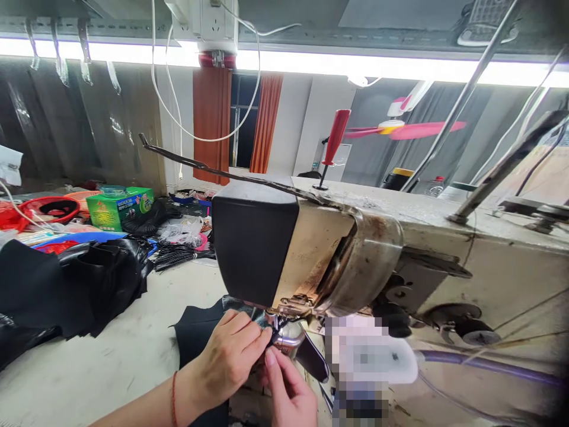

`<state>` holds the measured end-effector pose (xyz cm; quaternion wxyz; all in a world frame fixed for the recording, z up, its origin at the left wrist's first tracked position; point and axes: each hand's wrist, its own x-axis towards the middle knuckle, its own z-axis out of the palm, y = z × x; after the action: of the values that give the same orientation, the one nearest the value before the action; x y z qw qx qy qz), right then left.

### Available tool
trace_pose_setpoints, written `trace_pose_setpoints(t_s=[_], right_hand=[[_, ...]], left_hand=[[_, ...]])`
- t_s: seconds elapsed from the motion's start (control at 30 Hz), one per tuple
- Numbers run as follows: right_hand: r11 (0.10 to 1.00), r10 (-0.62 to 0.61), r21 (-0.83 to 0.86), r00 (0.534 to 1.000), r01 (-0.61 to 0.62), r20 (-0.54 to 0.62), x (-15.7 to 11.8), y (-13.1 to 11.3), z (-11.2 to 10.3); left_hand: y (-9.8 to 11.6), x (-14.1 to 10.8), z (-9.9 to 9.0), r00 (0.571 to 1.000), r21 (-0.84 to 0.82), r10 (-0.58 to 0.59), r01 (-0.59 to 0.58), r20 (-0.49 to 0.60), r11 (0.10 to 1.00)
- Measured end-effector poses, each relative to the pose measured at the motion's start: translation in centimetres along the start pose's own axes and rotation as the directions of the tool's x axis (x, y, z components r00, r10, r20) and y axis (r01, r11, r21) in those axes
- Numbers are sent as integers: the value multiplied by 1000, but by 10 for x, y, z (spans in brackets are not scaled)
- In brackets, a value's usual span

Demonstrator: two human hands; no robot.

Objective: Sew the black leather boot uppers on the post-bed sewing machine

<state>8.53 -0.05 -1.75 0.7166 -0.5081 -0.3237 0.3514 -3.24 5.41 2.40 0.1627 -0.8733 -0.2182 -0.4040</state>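
Observation:
My left hand (229, 356), with a red cord on its wrist, is closed on a black leather-like piece (195, 332) close to the needle area of a sewing machine (306, 255). That piece spreads out behind the hand and hangs down at its left. Just right of it, my right hand (291, 391) pinches the edge of the same dark material between thumb and fingers. The tips of both hands nearly meet in front of the metal post (288, 338) under the machine head. The needle and the exact seam are hidden.
Stacked black pieces (75, 284) lie on the pale table at left, near black strips (178, 258), a green box (120, 207) and a red basket (53, 207). A red-handled screwdriver (336, 136) stands upright on the machine. A white lamp (400, 359) sits right of my hands.

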Motion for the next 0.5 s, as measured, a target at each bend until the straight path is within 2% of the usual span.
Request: trace_pose_setpoints(t_s=[0.13,0.2,0.3,0.4,0.47,0.5], right_hand=[[996,83,-13,996,-83,-21,-5,1,-1],[980,180,81,984,-179,1,-9,5,-1],[841,362,347,908,-415,209,-13,7,3],[650,384,512,825,-561,416,-15,-3,8],[633,378,510,807,-582,453,-14,-16,11],[663,382,478,810,-576,445,-13,-22,12]], left_hand=[[-3,3,-2,1000,36,12,-13,11,999],[0,8,-4,999,61,28,-29,27,998],[20,18,-8,996,194,-33,16,86,981],[45,26,-16,968,327,-210,156,137,932],[50,26,-24,927,215,-299,252,226,944],[47,25,-27,907,103,-320,303,275,947]])
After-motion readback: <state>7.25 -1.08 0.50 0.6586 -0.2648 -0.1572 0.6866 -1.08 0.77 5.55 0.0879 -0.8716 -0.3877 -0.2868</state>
